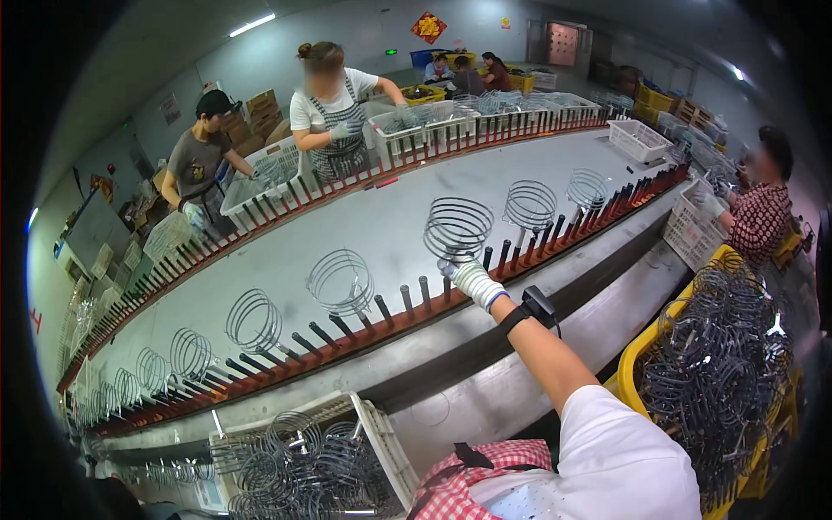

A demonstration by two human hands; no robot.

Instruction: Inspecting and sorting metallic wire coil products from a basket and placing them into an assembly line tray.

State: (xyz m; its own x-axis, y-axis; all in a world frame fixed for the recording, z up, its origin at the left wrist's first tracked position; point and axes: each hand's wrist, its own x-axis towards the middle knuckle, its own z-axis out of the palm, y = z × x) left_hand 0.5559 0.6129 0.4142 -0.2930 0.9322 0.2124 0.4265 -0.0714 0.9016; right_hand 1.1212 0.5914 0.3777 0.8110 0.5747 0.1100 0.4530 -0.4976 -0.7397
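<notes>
My right hand [475, 281], in a white glove with coloured stripes, reaches out over the near edge of the table. Its fingers are closed round the lower end of a dark wire coil [458, 229], a stack of round loops that stands up above the glove. Just right of the hand is a row of upright dark pegs [516, 257] set in a reddish-brown rail. Similar coils stand along this row, one [341, 282] to the left of my hand and another [529, 204] to the right. My left hand is out of view.
A yellow crate [631, 386] heaped with wire coils is at my right. A white basket [374, 433] of coils sits at lower left. Across the grey table [412, 204], two people work beside white baskets; another person [763, 195] is at far right.
</notes>
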